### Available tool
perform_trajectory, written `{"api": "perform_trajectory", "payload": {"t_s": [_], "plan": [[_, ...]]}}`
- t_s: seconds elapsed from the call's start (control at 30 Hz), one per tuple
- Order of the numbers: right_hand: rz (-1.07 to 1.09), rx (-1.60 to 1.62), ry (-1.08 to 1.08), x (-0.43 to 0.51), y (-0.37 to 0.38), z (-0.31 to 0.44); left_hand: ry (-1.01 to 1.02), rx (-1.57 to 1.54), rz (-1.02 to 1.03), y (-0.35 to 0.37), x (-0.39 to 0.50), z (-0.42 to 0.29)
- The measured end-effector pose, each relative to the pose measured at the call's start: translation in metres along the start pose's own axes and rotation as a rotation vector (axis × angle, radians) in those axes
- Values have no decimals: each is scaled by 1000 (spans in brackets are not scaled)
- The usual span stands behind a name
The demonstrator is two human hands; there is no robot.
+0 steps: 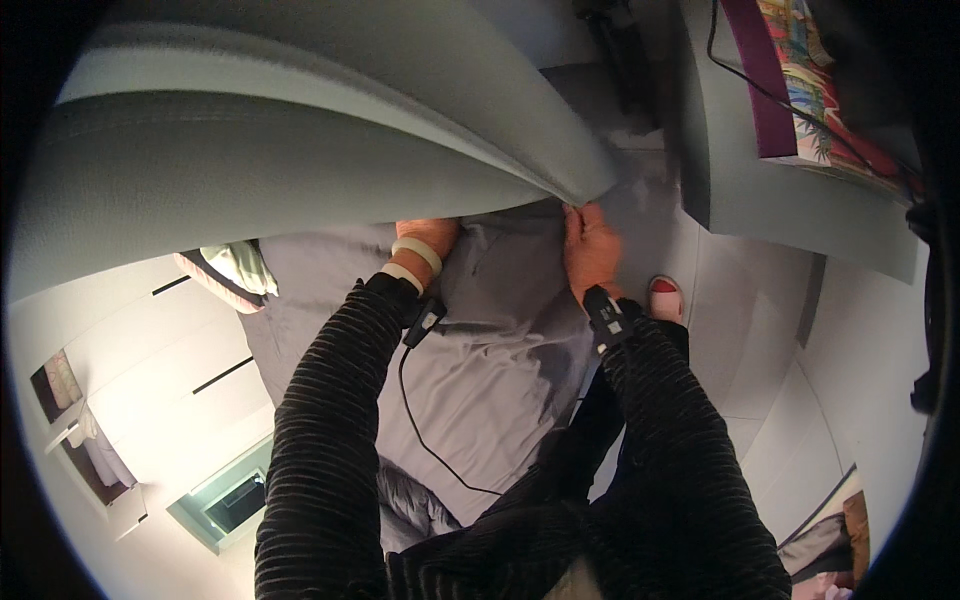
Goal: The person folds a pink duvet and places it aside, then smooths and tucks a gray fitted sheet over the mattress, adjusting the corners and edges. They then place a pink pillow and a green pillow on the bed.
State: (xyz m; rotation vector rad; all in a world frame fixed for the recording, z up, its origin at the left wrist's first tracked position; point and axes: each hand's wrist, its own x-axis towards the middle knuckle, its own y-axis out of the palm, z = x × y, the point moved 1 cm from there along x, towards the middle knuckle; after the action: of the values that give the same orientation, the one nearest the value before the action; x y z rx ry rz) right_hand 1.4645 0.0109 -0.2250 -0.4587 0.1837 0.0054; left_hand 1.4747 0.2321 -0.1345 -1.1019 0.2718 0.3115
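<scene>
My left hand reaches over the bed to the lower edge of a large grey padded panel, which looks like an upholstered headboard. That edge hides its fingers. My right hand is at the panel's lower right corner, where a seam ends, with thumb and fingertips close together against it. Whether they pinch the panel or bedding behind it is not visible. Beneath both arms spreads a wrinkled grey bed sheet. Dark devices are strapped to both wrists, and a black cable runs from the left one.
On the right, a grey cabinet carries a colourful box with a cord across it. A pink slipper is on the tiled floor. White cupboards with open niches stand left. Green-white cloth lies by the bed's left edge.
</scene>
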Motion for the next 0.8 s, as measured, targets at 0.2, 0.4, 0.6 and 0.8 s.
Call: {"api": "perform_trajectory", "payload": {"t_s": [0.2, 0.4, 0.6, 0.8], "plan": [[18, 24, 219, 17, 50, -21, -105, -199, 49, 22, 5, 2], [45, 138, 193, 30, 82, -53, 74, -39, 156, 71, -3, 15], [132, 171, 279, 39, 109, -86, 142, -111, -103, 61, -3, 27], [228, 149, 391, 48, 123, -106, 252, -157, -234, -9, -43, 0]]}}
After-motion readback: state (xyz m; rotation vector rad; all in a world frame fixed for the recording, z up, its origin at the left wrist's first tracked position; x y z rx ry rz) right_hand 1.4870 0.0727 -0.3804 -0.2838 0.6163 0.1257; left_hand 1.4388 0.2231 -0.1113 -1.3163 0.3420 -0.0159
